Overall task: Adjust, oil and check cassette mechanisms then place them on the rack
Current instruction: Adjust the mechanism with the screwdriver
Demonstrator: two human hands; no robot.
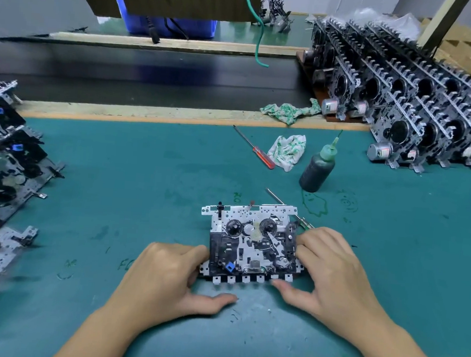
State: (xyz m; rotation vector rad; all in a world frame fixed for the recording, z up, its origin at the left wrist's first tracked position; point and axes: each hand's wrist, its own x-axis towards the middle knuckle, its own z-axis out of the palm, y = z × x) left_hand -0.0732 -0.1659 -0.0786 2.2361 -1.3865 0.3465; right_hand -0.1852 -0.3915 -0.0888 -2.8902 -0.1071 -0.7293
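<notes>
Flat, cassette mechanism (251, 244) lies between both hands.

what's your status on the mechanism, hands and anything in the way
Left hand and right hand grip cassette mechanism by its sides, flat on mat. Oil bottle upright behind it, apart. Nothing blocking.

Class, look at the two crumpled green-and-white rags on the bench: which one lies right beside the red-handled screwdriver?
The nearer rag, on the green mat, next to the screwdriver and the oil bottle. The other rag lies farther back on the wooden strip by the rack.
</notes>
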